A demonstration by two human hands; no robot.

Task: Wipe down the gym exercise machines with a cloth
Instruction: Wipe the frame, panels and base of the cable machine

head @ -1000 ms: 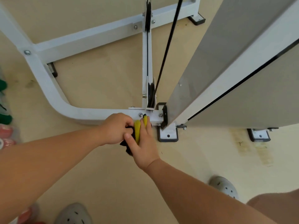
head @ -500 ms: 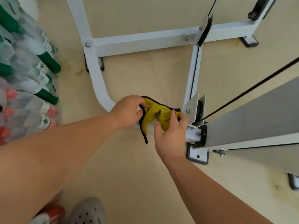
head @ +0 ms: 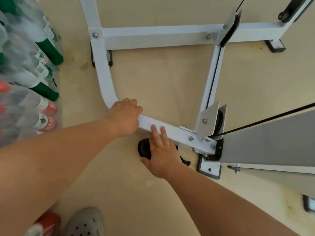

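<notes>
My left grip (head: 125, 117) is closed over the white frame (head: 104, 82) right at its bend, knuckles up. The fingers curl over the far edge, so I cannot see their tips or whether anything is tucked under them. My right grip (head: 162, 155) lies open and flat, thumb out to the side, palm pressing down on the cloth (head: 144, 149). Two straight fingers (head: 154, 133) reach up onto the near face of the low bar. The cloth sits on the floor (head: 153, 198) just in front of that bar, almost wholly covered by my palm. Only a dark bunched lump left of my hand and a small dark corner to its right show, so I cannot make out its full shape or colour. To the right the bar ends at a bolted joint. There a black pulley (head: 219, 120) is half hidden between two metal plates, and a black cable (head: 264, 119) runs off the right edge of view. A large grey panel (head: 272, 143) covers the rest of the machine on that side and is cut off as well. Along the left edge, stacked bottles (head: 25, 65) with green and red caps are blurred, their labels unreadable. At the bottom the toe of a grey perforated shoe (head: 85, 222) pokes in, cut off, beside something red I cannot identify.
</notes>
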